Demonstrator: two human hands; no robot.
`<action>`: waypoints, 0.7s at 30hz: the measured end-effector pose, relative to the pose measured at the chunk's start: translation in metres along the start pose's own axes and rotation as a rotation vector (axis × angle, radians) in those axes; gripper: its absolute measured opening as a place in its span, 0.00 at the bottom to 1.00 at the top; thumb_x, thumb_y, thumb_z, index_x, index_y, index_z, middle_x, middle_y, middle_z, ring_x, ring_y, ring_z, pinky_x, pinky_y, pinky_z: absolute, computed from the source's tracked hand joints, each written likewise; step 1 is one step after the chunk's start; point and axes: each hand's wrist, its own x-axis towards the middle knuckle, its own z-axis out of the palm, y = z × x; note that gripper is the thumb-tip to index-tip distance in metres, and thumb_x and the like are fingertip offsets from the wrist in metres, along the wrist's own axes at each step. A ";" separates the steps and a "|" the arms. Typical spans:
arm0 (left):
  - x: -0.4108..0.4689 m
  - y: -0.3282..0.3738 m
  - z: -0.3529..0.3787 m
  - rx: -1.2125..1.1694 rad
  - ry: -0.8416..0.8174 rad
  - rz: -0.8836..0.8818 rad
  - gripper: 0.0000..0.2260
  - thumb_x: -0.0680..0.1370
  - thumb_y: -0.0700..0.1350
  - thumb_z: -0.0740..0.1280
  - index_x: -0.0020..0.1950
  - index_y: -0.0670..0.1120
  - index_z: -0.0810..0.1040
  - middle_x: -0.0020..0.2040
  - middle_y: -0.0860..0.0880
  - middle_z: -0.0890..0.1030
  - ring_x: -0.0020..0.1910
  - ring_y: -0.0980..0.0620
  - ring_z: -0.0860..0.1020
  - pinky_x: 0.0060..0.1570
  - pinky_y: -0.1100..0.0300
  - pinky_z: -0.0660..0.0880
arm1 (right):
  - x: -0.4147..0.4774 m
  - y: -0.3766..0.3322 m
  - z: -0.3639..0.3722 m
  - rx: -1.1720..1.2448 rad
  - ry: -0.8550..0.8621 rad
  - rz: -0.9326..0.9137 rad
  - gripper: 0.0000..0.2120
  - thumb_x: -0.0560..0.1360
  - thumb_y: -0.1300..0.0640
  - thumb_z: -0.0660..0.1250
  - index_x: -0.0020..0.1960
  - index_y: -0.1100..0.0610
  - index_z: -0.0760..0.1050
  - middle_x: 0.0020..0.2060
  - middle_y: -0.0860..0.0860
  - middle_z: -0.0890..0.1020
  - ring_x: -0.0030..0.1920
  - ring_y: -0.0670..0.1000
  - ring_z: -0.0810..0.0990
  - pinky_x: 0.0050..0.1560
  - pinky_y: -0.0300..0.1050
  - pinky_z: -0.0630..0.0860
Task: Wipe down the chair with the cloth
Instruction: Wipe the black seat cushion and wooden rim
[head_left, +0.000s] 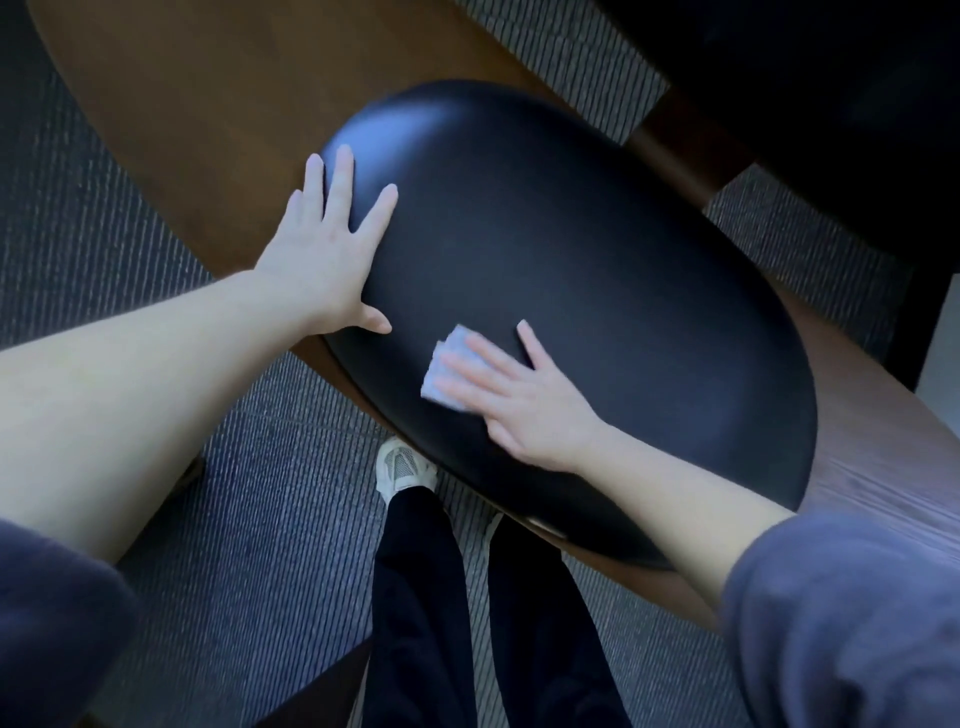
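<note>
The chair (597, 270) has a smooth, rounded black seat on a brown wooden frame and fills the middle of the view. My left hand (327, 244) lies flat on the seat's left edge with its fingers spread and straight. My right hand (519, 395) presses a small folded white cloth (441, 369) flat against the near side of the seat. The fingers are straight and cover most of the cloth; only its left part shows.
Striped grey carpet (249, 519) covers the floor. My legs in black trousers and a white shoe (402, 467) stand close to the chair's near edge. Another dark chair or piece of furniture (810, 104) stands at the top right. Brown wood (171, 104) lies at the upper left.
</note>
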 end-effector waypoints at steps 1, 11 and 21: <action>0.002 -0.001 -0.002 0.004 -0.009 0.006 0.60 0.65 0.69 0.72 0.79 0.47 0.35 0.76 0.34 0.33 0.76 0.32 0.37 0.75 0.43 0.49 | 0.006 0.004 0.000 0.042 0.020 0.109 0.31 0.74 0.57 0.53 0.78 0.49 0.58 0.78 0.49 0.60 0.78 0.54 0.55 0.72 0.71 0.52; 0.045 0.044 -0.026 -0.021 -0.203 -0.148 0.70 0.57 0.74 0.72 0.75 0.48 0.25 0.71 0.32 0.25 0.71 0.28 0.29 0.68 0.28 0.40 | 0.068 0.094 -0.021 0.229 0.073 0.671 0.31 0.80 0.58 0.51 0.80 0.48 0.45 0.80 0.44 0.47 0.79 0.49 0.43 0.74 0.68 0.44; 0.060 0.048 -0.037 -0.124 -0.399 -0.251 0.72 0.55 0.74 0.73 0.57 0.49 0.11 0.56 0.34 0.12 0.67 0.27 0.23 0.64 0.26 0.36 | 0.087 0.195 -0.034 0.339 0.115 0.833 0.29 0.80 0.57 0.51 0.80 0.48 0.48 0.79 0.43 0.53 0.78 0.46 0.49 0.75 0.67 0.43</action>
